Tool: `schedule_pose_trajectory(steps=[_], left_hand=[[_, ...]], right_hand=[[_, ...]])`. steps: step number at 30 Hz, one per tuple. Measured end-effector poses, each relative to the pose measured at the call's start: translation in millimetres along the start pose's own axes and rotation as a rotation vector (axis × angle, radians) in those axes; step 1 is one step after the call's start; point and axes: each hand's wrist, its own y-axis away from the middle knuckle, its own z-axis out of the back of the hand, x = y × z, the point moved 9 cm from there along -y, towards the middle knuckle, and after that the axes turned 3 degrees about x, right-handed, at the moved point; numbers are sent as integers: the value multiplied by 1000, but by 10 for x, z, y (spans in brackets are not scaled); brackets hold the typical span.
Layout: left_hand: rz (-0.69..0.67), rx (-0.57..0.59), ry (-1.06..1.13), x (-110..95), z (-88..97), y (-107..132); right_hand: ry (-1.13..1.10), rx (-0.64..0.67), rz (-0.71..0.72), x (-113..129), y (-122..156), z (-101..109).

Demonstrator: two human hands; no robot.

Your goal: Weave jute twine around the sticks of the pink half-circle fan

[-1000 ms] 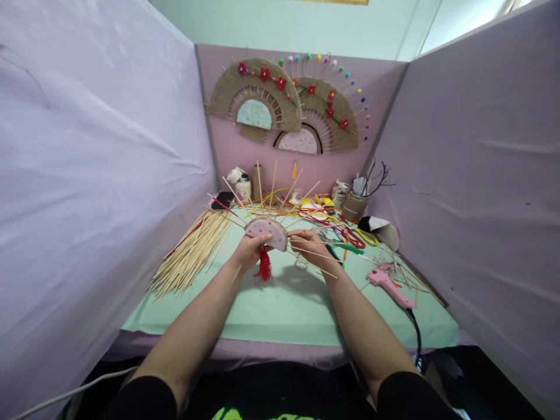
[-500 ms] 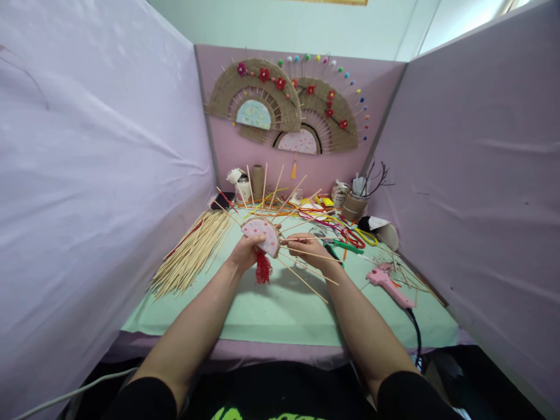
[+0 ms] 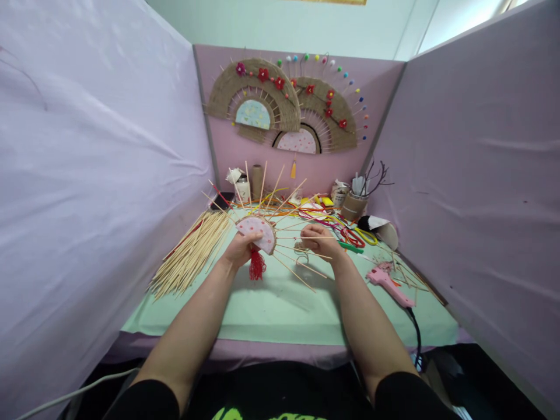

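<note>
My left hand [image 3: 237,249] grips a small fan frame [image 3: 258,230]: a pink dotted half-disc with thin bamboo sticks spreading out from it and a red tassel [image 3: 255,268] hanging below. It is held above the green table mat [image 3: 280,306]. My right hand [image 3: 321,240] is closed just to the right of the frame, among the sticks on that side; what its fingers pinch is too thin to make out.
A bundle of bamboo skewers [image 3: 192,251] lies left of my hands. A pink glue gun [image 3: 389,286] with its cord lies to the right. Scissors, coloured pipe cleaners [image 3: 332,224] and cups stand behind. Two finished woven fans [image 3: 289,108] hang on the back wall.
The fan frame has moved slightly left and turned in my left hand. My right hand has drawn away to the right and closed.
</note>
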Motion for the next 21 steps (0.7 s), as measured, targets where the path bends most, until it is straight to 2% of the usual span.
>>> schedule_pose_trajectory(steps=[4,7,16,21], left_hand=[[31,-10,-62,2,18,-9],[65,-9,-86,28,11,-9],[73,-14,-120,25,-16,-10],[58,-65,-105,5,14,-18]], right_hand=[[-97,-39,143,237,58,180],[-87,-72,204,334,97,274],[39,-283,321,470,155,458],[-11,-355,400,525,179,505]])
